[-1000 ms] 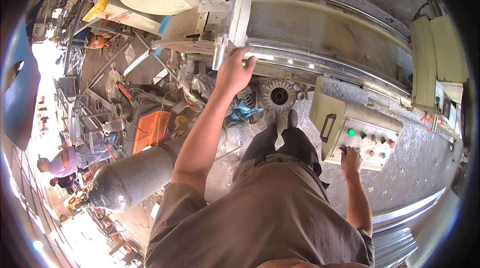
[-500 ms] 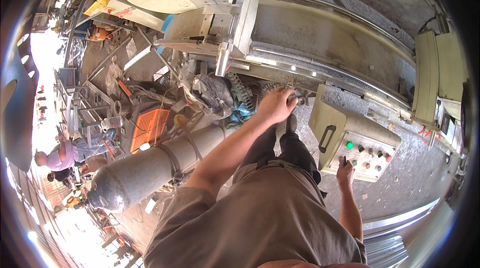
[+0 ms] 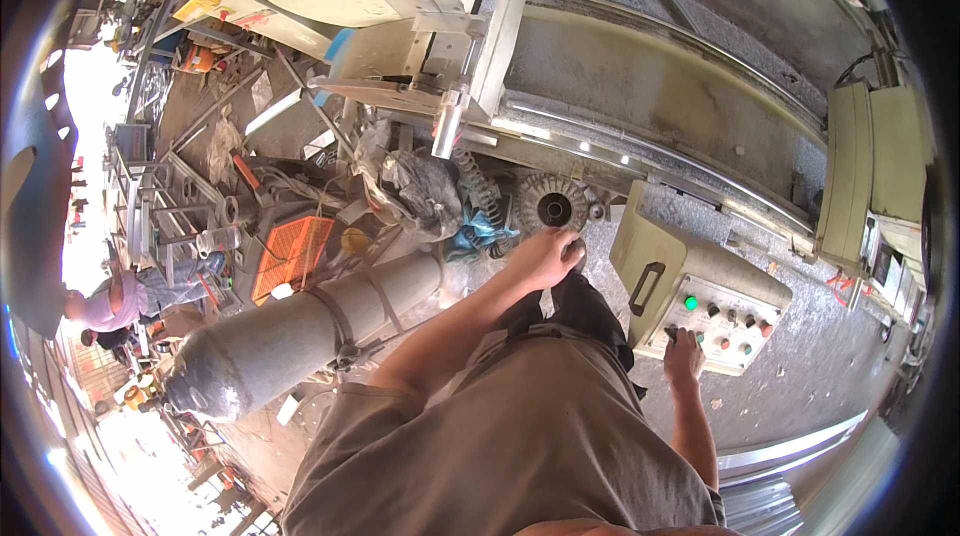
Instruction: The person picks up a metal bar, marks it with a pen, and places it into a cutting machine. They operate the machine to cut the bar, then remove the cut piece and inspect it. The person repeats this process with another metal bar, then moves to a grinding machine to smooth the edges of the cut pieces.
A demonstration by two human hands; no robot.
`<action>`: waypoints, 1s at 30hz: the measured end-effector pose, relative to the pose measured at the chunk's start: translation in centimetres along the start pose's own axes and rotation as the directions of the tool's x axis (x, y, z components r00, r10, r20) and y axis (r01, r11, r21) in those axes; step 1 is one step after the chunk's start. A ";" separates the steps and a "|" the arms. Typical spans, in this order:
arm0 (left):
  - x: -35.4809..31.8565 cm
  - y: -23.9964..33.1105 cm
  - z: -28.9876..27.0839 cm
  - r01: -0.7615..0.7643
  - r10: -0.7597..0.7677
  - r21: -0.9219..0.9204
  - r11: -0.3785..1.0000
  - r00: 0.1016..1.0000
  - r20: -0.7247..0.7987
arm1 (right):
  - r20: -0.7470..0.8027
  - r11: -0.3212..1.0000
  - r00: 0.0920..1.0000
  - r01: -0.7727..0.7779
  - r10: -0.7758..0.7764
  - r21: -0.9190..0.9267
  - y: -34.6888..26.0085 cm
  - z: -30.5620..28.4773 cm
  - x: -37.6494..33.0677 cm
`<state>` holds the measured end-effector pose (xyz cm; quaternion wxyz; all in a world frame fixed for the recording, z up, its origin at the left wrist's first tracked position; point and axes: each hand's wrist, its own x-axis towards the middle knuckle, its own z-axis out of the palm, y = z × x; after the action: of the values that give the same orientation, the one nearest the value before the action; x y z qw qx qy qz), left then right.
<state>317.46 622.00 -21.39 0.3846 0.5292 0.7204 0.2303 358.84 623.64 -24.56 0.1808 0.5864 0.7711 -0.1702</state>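
My left hand [image 3: 545, 259] is curled into a fist just in front of a round ribbed wheel [image 3: 555, 207] with a dark hub, below the machine's rail. A dark end shows beside its thumb; what the fingers grip, if anything, I cannot make out. At the right, my right hand [image 3: 683, 358] reaches the lower left corner of a sloped control panel [image 3: 716, 346]. Its fingers are closed around a small black knob [image 3: 671, 333]. Above that knob, a green round light [image 3: 691, 303] glows, with several black switches and coloured buttons beside it.
A large grey gas cylinder [image 3: 290, 341] lies at my left, strapped. Beyond it are an orange grate [image 3: 290, 258] and a plastic-wrapped bundle [image 3: 422, 196]. The long machine bed [image 3: 660, 86] crosses ahead. Another person [image 3: 115, 301] is at the far left.
My left hand has moved nearer to my body, uncovering the wheel's hub. My right hand stays at the panel's lower left corner. The whole view has shifted slightly.
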 end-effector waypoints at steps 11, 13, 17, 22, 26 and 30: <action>-4.1 -3.4 2.2 0.054 -0.043 -0.079 0.995 0.990 0.137 | 0.163 0.904 0.963 0.261 -0.216 -0.339 1.1 -1.4 1.1; -5.1 -5.0 3.3 0.052 -0.047 -0.048 0.998 0.993 0.106 | 0.209 0.915 0.962 0.239 -0.177 -0.324 0.5 -1.9 1.6; -6.9 -10.1 5.6 0.143 -0.139 -0.010 0.990 0.974 0.179 | 0.296 0.904 0.948 0.226 -0.119 -0.363 0.0 -3.5 2.5; -11.9 -14.6 5.1 0.363 -0.332 -0.078 0.929 0.906 0.263 | 0.402 0.883 0.876 0.389 -0.266 -0.264 -5.1 -8.1 2.5; -16.6 -14.1 2.6 0.613 -0.590 -0.047 0.789 0.776 0.223 | 0.386 0.863 0.788 0.503 -0.480 0.046 -12.1 -9.3 3.2; -21.2 -21.4 6.5 0.640 -0.639 0.012 0.768 0.767 0.056 | 0.237 0.696 0.654 0.669 -0.718 0.261 -18.1 -7.7 6.4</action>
<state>313.15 594.44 -34.52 0.4621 0.2573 0.8455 0.0734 339.16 628.06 -19.92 0.1799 0.2222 0.8811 -0.3768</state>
